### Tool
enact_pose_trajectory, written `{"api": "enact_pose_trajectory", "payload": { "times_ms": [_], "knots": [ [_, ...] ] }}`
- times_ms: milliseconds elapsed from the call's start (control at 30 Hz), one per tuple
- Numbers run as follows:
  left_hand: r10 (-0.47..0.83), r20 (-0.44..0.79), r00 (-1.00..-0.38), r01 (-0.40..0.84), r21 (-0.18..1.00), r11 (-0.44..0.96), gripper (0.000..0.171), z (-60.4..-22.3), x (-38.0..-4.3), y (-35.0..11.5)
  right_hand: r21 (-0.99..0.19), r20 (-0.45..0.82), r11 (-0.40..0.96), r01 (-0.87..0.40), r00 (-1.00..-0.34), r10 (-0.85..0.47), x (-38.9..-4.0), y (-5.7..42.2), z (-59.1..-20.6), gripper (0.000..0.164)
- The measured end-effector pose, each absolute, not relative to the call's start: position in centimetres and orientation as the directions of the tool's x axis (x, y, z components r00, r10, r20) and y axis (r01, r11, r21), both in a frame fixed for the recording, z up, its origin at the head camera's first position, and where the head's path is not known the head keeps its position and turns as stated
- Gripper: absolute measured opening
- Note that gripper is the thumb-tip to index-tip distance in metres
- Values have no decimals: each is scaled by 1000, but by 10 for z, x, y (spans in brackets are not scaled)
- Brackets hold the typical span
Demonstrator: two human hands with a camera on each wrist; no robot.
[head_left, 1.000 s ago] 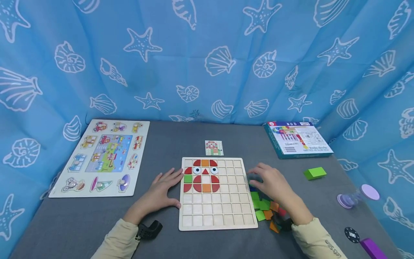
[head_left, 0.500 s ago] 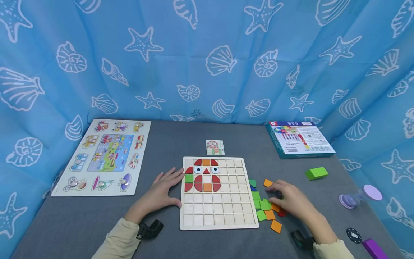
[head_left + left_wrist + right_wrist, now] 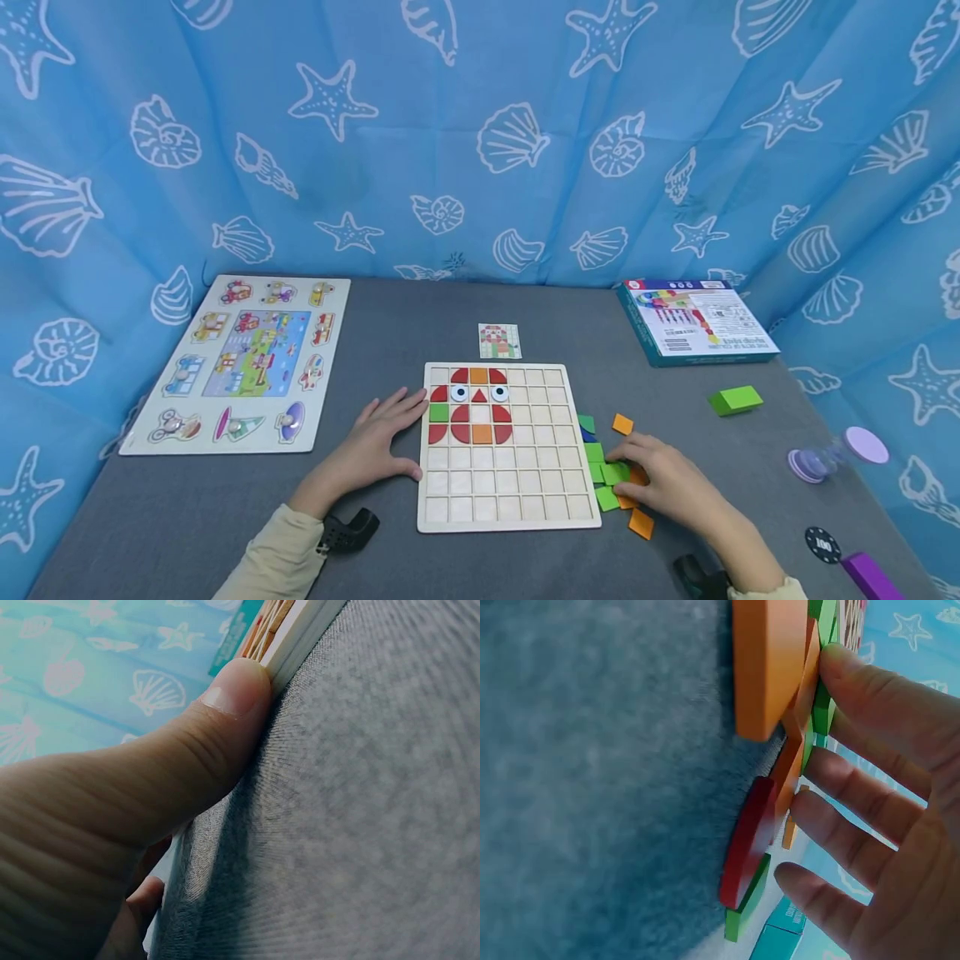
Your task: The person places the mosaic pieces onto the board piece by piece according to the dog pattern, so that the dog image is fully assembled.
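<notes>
A square wooden grid board (image 3: 517, 483) bears red, orange and green pieces and two eye pieces, grouped at its upper left. My left hand (image 3: 371, 450) rests at its left edge, thumb and fingers spread; the left wrist view shows the thumb (image 3: 232, 694) against the board's side. To the right of the board, my right hand (image 3: 675, 483) pinches a green square tile (image 3: 615, 474) between thumb and index finger, over a loose pile. In the right wrist view the thumb tip meets the green tile (image 3: 823, 709), beside an orange tile (image 3: 769, 671) and a red curved piece (image 3: 750, 844).
A small pattern card (image 3: 498, 341) lies behind the board. Further left is a peg puzzle (image 3: 326, 417). On the right are a game box (image 3: 697, 325), a green block (image 3: 735, 401), a purple-capped sand timer (image 3: 813, 462), a black disc (image 3: 822, 544) and a purple block (image 3: 870, 575).
My right hand has come back from the pile's far end toward me, then shifted left onto the green tile. An orange tile now lies apart at the far side. The left hand stays put.
</notes>
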State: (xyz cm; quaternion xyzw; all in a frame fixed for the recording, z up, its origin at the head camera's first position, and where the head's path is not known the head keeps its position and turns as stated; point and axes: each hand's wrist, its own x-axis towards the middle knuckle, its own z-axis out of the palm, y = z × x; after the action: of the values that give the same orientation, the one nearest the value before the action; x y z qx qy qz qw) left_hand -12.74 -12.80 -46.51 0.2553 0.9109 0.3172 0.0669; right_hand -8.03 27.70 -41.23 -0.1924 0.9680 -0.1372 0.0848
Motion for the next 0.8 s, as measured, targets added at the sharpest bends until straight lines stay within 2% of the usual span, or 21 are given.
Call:
{"api": "enact_pose_trajectory", "payload": {
  "times_ms": [267, 500, 700, 800],
  "knots": [
    [505, 49, -861, 427, 608, 669, 98, -466, -128, -128, -233, 9, 895, -380, -921, -389, -84, 253, -408, 22],
    [497, 33, -867, 411, 611, 677, 98, -466, -126, -129, -185, 129, 846, -500, -866, -484, -92, 183, -402, 24],
    [507, 33, -861, 417, 616, 669, 98, -464, -126, -128, -124, 116, 813, -569, -822, -558, -100, 134, -406, 24],
    [510, 33, -860, 419, 617, 666, 98, -463, -127, -128, -106, 89, 822, -560, -828, -553, -102, 123, -409, 23]
  ]
}}
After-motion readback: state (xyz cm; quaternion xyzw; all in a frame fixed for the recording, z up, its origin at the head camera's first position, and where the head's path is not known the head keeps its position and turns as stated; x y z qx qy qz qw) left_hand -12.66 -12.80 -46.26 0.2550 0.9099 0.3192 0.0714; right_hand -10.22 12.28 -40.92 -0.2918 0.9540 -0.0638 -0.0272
